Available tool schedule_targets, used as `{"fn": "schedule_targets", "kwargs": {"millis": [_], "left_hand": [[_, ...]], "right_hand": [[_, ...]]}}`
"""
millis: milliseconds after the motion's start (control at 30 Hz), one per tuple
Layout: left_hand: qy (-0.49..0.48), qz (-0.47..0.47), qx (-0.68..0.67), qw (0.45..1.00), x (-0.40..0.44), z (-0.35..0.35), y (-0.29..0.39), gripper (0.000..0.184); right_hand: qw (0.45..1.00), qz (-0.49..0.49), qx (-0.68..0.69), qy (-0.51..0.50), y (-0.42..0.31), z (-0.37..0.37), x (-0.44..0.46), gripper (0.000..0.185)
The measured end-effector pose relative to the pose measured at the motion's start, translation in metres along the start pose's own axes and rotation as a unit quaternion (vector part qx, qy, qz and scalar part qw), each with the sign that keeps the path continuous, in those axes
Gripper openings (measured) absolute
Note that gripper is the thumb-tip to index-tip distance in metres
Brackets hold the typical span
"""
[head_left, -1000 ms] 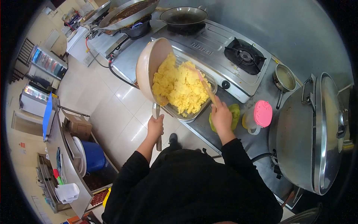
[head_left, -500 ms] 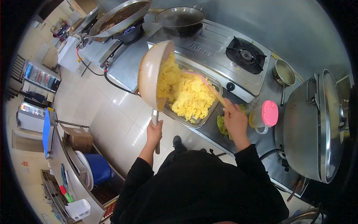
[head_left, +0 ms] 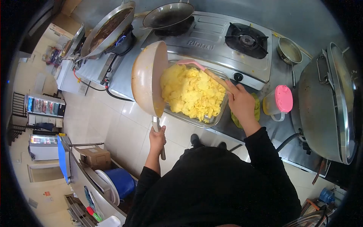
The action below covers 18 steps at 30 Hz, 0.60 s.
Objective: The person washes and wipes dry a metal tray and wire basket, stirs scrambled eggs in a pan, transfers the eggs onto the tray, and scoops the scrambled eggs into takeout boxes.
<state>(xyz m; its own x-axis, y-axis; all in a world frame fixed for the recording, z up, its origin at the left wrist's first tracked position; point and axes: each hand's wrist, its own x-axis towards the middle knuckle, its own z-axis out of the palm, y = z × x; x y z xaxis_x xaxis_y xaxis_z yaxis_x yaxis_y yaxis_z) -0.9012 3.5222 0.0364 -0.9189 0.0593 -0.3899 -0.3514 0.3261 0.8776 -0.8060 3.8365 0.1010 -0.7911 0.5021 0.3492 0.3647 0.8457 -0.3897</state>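
Observation:
My left hand (head_left: 157, 139) is closed around the handle of a beige frying pan (head_left: 143, 77), tipped steeply on its side at the left end of a metal tray (head_left: 204, 123). Scrambled eggs (head_left: 194, 90) are heaped in the tray and reach up to the pan's rim; the pan's inside is mostly turned from view. In my right hand (head_left: 242, 104) is the wooden handle of a pink-headed spatula (head_left: 193, 63), its head over the eggs near the pan's rim. A green cloth (head_left: 256, 109) lies beneath and beside my right hand.
Behind the tray stands a gas stove (head_left: 211, 45) with an empty wok (head_left: 168, 16). A pink-lidded jug (head_left: 279, 102), a small saucepan (head_left: 289, 50) and a large lidded pot (head_left: 321, 109) are to the right. At the far left, a wok of dark food (head_left: 109, 30) sits over a blue flame.
The eggs that clung inside the tilted pan now lie in the tray. The spatula head has moved left toward the pan's rim. My view has shifted somewhat.

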Motion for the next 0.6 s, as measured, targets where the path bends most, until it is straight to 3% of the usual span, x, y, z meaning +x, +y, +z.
{"fn": "schedule_targets", "kwargs": {"millis": [600], "left_hand": [[-0.011,0.017,-0.076,0.997,0.009,-0.032,0.042,0.018]], "right_hand": [[0.991,0.103,0.016,-0.082,-0.029,0.055,0.009,0.038]]}}
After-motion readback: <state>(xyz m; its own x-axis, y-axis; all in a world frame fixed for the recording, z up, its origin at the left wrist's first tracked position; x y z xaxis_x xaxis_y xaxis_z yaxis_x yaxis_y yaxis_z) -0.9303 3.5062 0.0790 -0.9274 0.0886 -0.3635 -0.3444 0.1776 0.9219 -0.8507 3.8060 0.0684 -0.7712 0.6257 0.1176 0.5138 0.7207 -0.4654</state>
